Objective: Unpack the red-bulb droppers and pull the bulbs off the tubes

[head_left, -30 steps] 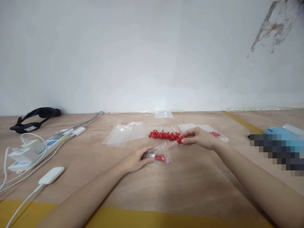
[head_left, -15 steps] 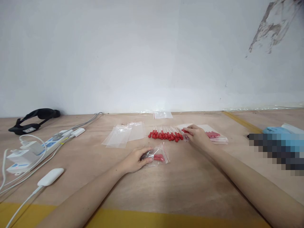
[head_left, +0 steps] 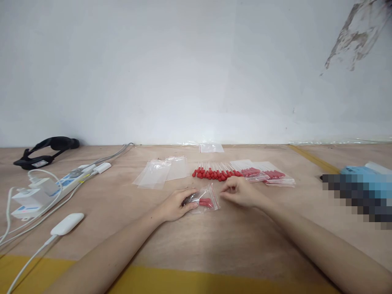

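Two hands on one small zip bag (head_left: 204, 199) at mid-table (head_left: 214, 245): left hand (head_left: 176, 205) pins its closed end flat, fingers pressed down on it; right hand (head_left: 240, 192) sits at the bag mouth, fingers curled together, can't tell if they pinch anything. Bag holds a few red-capped droppers. Risks: the thin film is slippery, so the bag could slide from under the left hand, and the mouth could collapse shut. The loose dropper row (head_left: 216, 172) lies just behind, so a stray knuckle could scatter it toward the filled bags (head_left: 269, 176).
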Motion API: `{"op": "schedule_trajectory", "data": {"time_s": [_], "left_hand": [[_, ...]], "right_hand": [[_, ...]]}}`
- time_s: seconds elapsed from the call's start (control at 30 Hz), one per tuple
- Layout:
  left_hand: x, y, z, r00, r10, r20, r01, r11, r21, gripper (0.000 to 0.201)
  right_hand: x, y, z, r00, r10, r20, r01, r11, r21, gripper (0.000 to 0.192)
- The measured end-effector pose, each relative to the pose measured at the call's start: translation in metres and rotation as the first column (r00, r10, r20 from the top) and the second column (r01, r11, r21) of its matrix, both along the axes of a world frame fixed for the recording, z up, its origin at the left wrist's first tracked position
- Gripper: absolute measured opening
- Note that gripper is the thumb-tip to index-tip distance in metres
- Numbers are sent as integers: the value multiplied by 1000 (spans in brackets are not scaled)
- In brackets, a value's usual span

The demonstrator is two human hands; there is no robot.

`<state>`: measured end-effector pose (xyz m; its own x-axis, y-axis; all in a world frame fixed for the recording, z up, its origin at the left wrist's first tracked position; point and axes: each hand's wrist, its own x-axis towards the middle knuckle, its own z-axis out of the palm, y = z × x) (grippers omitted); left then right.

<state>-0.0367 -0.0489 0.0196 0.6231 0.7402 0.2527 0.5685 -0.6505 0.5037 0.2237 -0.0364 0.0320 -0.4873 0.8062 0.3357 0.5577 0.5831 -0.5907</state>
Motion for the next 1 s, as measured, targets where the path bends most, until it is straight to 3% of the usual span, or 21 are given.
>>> {"op": "schedule_trajectory", "data": {"time_s": [0.1, 0.27, 0.5, 0.7, 0.8, 0.9, 1.0], "left_hand": [[1, 0, -1, 1000, -5, 9, 5, 1000, 11, 42], [6, 2, -3, 1000, -2, 11, 1, 999, 34, 38], [8, 0, -2, 1000, -22, 15, 22, 1000, 20, 41], [3, 3, -1, 992, -100, -81, 101, 995, 17, 53], [0, 3, 0, 978, -147, -145, 149, 989, 5, 57], [-3, 1, 3, 957, -172, -234, 171, 985, -24, 57], [-5, -2, 5, 949, -184, -258, 184, 983, -26, 56]], "right_hand": [[-15, -7, -9, 992, 126, -21, -126, 992, 0, 17], [-27, -12, -9, 983, 179, -32, -180, 983, -26, 20], [-38, -14, -15, 1000, 23, -19, -24, 997, -67, 6], [-30, -13, -14, 999, 2, -35, -4, 997, -75, 7], [-23, -7, -16, 995, 28, -95, -45, 982, -184, 14], [-17, 0, -16, 970, 1, -244, -94, 924, -371, 26], [-4, 7, -6, 948, -46, -315, -115, 874, -472, 32]]}}
